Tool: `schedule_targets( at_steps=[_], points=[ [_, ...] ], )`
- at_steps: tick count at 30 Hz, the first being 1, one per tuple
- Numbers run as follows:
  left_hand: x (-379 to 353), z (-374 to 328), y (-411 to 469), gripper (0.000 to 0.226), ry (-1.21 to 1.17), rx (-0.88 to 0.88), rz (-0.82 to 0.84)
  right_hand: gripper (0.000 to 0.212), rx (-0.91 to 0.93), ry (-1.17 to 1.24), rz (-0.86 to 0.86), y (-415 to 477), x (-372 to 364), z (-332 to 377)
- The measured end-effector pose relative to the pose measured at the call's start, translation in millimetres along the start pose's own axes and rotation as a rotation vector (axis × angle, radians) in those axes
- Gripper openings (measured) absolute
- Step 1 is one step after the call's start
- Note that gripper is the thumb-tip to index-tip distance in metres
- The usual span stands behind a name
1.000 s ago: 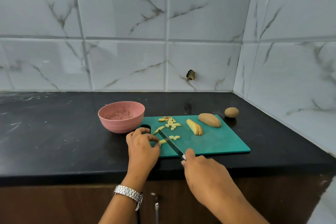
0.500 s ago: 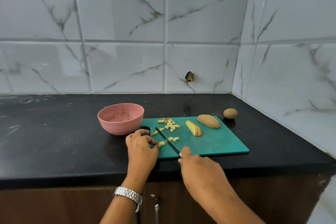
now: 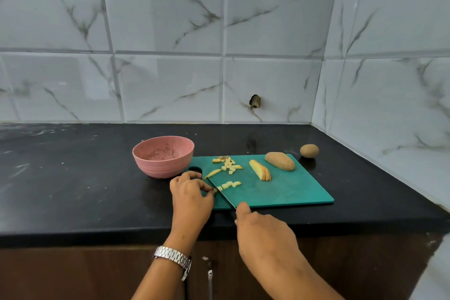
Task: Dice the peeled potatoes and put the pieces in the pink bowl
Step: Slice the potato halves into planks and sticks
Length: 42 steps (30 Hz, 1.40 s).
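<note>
1. Only one view here, the head cam, so everything is placed relative to the green cutting board point(image 3: 280, 190).
2. The left hand point(image 3: 192, 192) sits at the board's near-left corner, fingertips curled and pinching down what's left of a potato strip point(image 3: 214, 191). Most of the strip is hidden under the fingers, so I can't tell how much remains.
3. The right hand point(image 3: 263, 231) is just off the board's near edge, wrapped around the handle of a knife point(image 3: 221, 193). The handle itself is covered. The blade angles from that edge up toward the board's left side, right against the left fingertips.
4. Just right of the blade there's a short row of fresh cubes point(image 3: 230, 184). A looser pile of dice point(image 3: 227, 164) lies toward the board's far-left.
5. Mid-board there's a sliced potato wedge point(image 3: 260, 169), with a peeled potato half point(image 3: 280, 161) at the far edge. A whole potato point(image 3: 309, 150) sits off the board's far-right corner.
6. The pink bowl point(image 3: 158, 168) is just off the board's far-left corner, with no dice in it that I can see.
7. What matters next, I reckon, is that the strip runs roughly left-right and the blade crosses it. The left hand is the closer one to the bowl for scooping.
</note>
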<state>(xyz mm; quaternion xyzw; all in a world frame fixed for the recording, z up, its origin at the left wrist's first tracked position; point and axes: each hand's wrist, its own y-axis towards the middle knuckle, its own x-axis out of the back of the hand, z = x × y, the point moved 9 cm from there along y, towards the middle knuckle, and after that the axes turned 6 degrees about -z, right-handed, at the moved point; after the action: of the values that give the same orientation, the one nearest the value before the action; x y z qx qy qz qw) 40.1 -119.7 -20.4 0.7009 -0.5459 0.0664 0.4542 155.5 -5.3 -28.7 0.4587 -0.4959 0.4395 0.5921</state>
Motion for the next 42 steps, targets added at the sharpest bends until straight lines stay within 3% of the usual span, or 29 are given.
schedule_targets(
  at_steps=[4,9,13,20,25,34,42],
  points=[
    [-4,0,7,0.007,0.007,0.006,0.049,0.015,0.029,0.0,-0.012,-4,4,-8],
    [-20,-18,31,0.011,0.121,-0.072,0.239,0.007,0.012,0.017,-0.096,2,26,-21],
    [-34,-29,45,0.008,0.113,-0.066,0.322,0.021,-0.028,0.07,-0.159,24,33,-34],
    [-34,-19,58,0.017,0.146,-0.046,0.231,0.042,-0.182,0.361,-0.136,72,20,-53],
    [-43,-9,50,0.031,0.284,-0.064,0.313,0.051,-0.221,0.448,-0.136,105,6,-40],
    [-29,-6,49,0.029,0.251,-0.075,0.218,0.035,-0.271,0.437,-0.159,142,4,-27],
    [-25,1,39,0.029,0.146,-0.013,0.207,0.038,-0.234,0.465,-0.239,155,6,-35]
  ],
)
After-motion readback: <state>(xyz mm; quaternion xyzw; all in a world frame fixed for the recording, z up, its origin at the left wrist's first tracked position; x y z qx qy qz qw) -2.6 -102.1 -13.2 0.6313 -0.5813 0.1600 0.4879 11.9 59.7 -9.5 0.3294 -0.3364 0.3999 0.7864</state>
